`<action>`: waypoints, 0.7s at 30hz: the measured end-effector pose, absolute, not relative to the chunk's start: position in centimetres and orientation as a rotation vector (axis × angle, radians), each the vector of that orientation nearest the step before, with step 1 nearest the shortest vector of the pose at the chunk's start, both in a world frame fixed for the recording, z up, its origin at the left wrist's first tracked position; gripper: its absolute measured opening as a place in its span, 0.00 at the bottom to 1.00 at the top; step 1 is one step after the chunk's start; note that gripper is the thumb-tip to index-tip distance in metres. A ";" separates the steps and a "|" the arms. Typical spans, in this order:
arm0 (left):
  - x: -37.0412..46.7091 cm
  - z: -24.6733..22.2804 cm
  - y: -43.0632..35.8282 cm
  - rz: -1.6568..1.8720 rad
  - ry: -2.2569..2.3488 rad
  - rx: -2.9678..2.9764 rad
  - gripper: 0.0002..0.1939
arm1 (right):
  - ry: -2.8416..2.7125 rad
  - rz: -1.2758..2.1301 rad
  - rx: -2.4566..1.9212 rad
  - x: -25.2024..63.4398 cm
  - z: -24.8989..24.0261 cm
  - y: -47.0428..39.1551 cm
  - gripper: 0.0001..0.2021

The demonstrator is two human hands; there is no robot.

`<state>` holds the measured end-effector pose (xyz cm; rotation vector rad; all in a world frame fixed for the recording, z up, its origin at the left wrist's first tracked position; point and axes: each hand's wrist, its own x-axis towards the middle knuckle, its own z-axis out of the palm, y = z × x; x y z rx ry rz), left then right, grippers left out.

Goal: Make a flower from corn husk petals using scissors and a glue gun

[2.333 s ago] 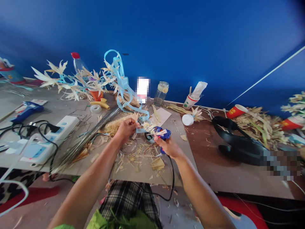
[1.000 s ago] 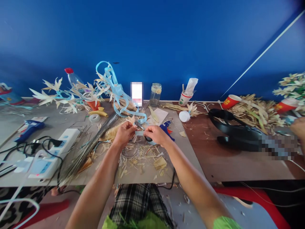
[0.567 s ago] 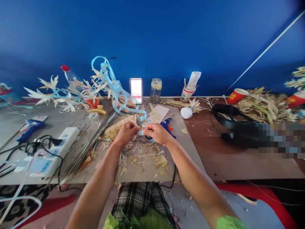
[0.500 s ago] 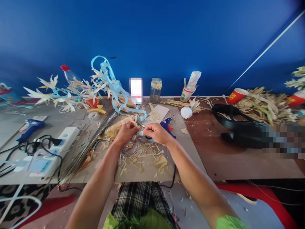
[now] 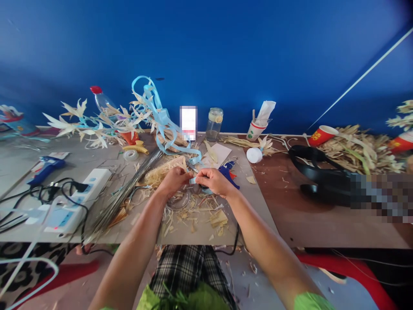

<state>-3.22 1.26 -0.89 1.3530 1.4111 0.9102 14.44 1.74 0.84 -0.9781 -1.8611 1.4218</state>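
Note:
Over the middle of the table, my left hand [image 5: 177,181] and my right hand [image 5: 214,181] meet with their fingers pinched. Between the fingertips shows a short light blue strip [image 5: 192,180], like ribbon or tape; both hands grip it. Whatever else the fingers enclose is too small to make out. Just beyond them, a long light blue ribbon [image 5: 158,118] loops down over the dried husks, its end near scissors [image 5: 192,168]. Under my hands lie a clear ring-shaped roll [image 5: 179,201] and scattered husk scraps [image 5: 193,215].
Left are a bundle of wires [image 5: 129,189], a power strip [image 5: 82,198] with cables, and a blue glue gun [image 5: 47,168]. Another blue glue gun [image 5: 229,172] lies beside my right hand. A glass jar [image 5: 214,125] and paper cup [image 5: 256,129] stand behind; a black headset [image 5: 318,176] is right.
My hands have drawn slightly closer together, and less of the blue strip shows between them. The whole view has shifted a little; the table items stay in place.

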 end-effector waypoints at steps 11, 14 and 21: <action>-3.4 -1.2 1.6 0.987 1.599 1.444 0.16 | -2.104 0.878 -0.894 11.7 -0.3 -0.4 0.04; -3.5 -1.7 1.8 1.029 1.577 1.427 0.15 | -2.130 0.820 -0.871 11.7 -0.3 -0.5 0.06; -3.2 -1.6 1.7 1.076 1.614 1.367 0.15 | -2.317 0.576 -0.901 11.5 -0.3 -1.3 0.08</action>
